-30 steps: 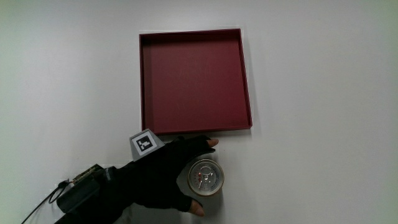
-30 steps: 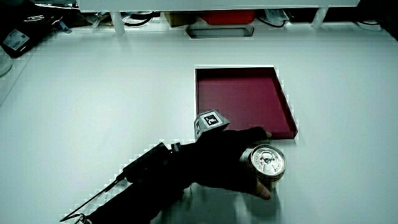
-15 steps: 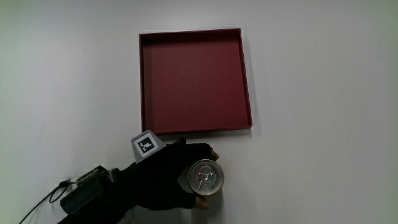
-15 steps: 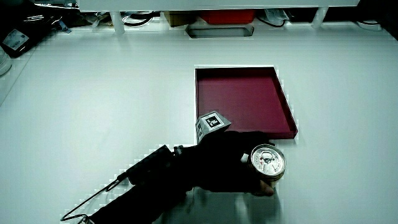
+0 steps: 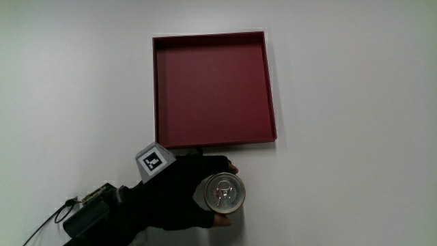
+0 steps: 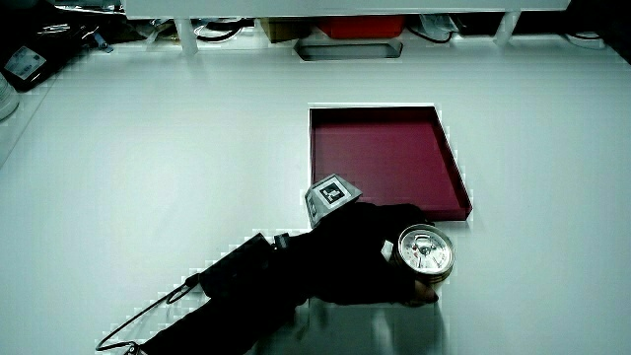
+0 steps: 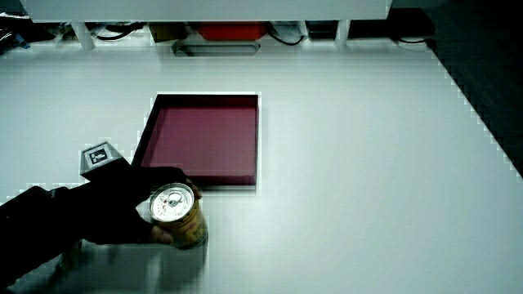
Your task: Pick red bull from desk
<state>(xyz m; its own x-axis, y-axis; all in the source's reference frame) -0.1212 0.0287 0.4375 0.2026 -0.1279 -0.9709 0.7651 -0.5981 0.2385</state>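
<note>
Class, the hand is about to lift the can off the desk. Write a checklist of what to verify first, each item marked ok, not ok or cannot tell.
1. Hand wrapped around the can: ok, fingers curl round its side in both side views.
2. Can upright: ok, its silver top faces up.
3. Can apart from the red tray: ok, it stands just nearer to the person than the tray's edge.
4. Tray holds nothing: ok.
5. Grip firm enough to lift: cannot tell.
6. Can already off the desk: cannot tell.
</note>
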